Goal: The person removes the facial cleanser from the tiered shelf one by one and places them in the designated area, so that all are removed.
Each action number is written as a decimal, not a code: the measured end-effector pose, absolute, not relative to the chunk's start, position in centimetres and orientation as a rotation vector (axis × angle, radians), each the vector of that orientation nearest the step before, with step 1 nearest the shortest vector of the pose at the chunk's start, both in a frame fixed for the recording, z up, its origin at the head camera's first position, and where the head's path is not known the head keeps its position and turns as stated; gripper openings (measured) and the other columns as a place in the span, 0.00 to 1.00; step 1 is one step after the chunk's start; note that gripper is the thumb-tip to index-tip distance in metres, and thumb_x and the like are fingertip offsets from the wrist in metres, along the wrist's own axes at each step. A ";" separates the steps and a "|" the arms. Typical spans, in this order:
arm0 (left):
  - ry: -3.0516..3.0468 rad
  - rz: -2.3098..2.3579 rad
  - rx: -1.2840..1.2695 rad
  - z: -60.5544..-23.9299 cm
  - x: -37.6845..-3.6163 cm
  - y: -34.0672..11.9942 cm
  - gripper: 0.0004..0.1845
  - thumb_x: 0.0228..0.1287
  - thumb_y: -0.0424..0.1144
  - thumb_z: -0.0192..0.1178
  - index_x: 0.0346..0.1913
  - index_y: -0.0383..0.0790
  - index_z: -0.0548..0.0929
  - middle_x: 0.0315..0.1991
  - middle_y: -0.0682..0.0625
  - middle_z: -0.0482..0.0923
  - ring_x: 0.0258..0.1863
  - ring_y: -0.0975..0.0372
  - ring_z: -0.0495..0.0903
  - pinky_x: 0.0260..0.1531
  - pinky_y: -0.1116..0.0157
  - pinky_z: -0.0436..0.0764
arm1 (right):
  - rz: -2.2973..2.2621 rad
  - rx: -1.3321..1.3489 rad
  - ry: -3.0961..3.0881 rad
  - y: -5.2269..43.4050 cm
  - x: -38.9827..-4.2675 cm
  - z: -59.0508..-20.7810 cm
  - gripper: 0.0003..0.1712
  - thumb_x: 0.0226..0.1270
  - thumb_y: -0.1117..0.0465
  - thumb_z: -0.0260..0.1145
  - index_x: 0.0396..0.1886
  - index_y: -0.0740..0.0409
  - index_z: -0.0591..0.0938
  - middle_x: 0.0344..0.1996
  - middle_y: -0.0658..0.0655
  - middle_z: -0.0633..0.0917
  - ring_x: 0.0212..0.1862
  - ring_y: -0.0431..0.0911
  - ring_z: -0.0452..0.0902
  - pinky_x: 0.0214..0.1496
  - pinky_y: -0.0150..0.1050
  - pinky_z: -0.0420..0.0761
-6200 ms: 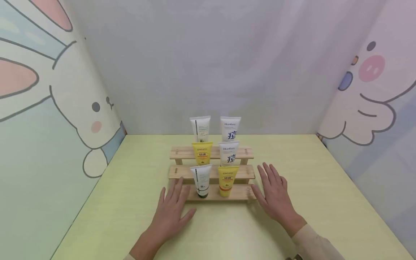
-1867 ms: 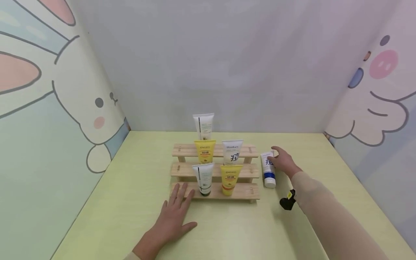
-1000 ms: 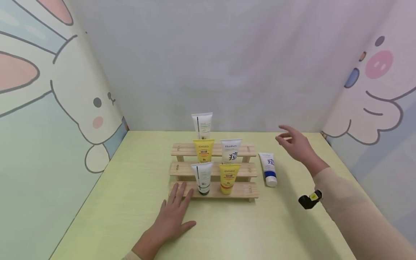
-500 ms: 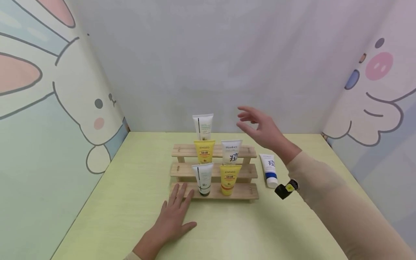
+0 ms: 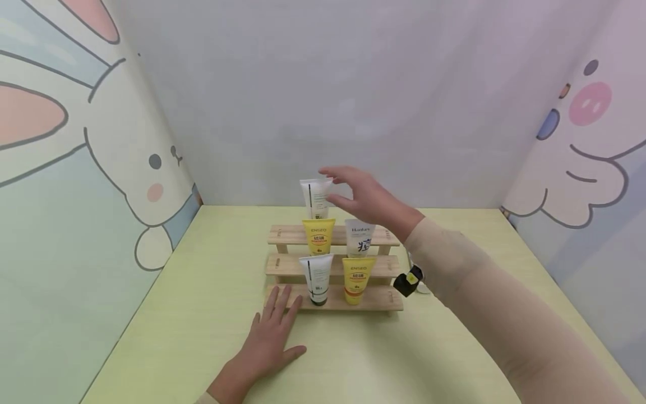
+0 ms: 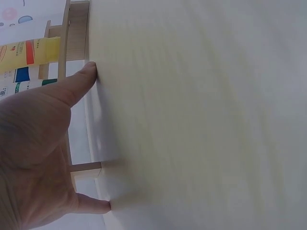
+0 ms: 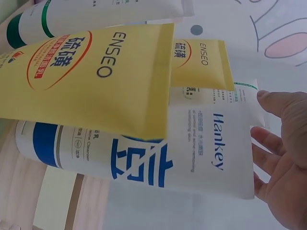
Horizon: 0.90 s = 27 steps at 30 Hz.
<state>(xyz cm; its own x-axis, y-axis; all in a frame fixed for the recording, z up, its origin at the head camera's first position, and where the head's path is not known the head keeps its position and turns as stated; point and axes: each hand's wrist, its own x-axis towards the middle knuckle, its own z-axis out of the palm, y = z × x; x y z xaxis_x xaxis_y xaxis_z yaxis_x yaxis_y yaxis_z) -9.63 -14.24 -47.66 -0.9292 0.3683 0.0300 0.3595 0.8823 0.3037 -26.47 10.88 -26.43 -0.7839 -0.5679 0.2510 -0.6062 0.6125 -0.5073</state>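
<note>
A pale yellow-green table (image 5: 217,252) is running back to a grey wall (image 5: 282,112), and printed side panels are closing it in: a cartoon rabbit (image 5: 121,179) is leaning in on the left, a pink-snouted animal (image 5: 600,146) on the right. A three-step wooden rack (image 5: 282,265) is standing mid-table, carrying five upright tubes. The white green-lettered tube (image 5: 314,202) is standing on the top step, at the left. Below it, a yellow tube (image 5: 319,238) and a Hankey tube (image 5: 359,238) are sharing the middle step; another white tube (image 5: 318,280) and another yellow tube (image 5: 356,280) are occupying the lowest.

The right arm, in a beige sleeve (image 5: 484,286), is stretching across the rack's right side. The right hand (image 5: 363,193) is hovering at the white green-lettered tube's upper end, its thumb and fingers standing apart (whether they are touching it, I cannot tell). The left hand (image 5: 264,339) is lying palm down at the rack's front left corner, its fingers spreading and the thumb pointing out sideways.
</note>
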 end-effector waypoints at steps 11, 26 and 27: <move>3.013 0.499 0.577 -47.2 -9.4 -14.3 0.53 0.63 0.58 0.73 0.83 0.43 0.58 0.86 0.39 0.44 0.84 0.37 0.44 0.61 0.23 0.69 | 0.793 1.058 -2.823 9.0 -26.5 -26.3 0.33 0.81 0.57 0.62 0.81 0.43 0.66 0.80 0.52 0.68 0.82 0.51 0.60 0.82 0.53 0.65; 3.011 0.497 0.575 -47.4 -9.5 -14.6 0.53 0.63 0.58 0.73 0.83 0.44 0.58 0.86 0.39 0.43 0.84 0.38 0.44 0.61 0.23 0.69 | 0.828 1.005 -2.823 8.4 -26.5 -26.4 0.31 0.81 0.60 0.62 0.79 0.43 0.70 0.77 0.51 0.73 0.67 0.51 0.76 0.69 0.52 0.79; 3.009 0.496 0.573 -47.4 -9.5 -14.6 0.53 0.63 0.58 0.73 0.83 0.44 0.58 0.86 0.39 0.43 0.84 0.38 0.44 0.61 0.23 0.69 | 0.829 1.003 -2.820 8.4 -26.6 -26.4 0.30 0.81 0.60 0.62 0.79 0.43 0.70 0.77 0.51 0.73 0.67 0.51 0.77 0.69 0.51 0.79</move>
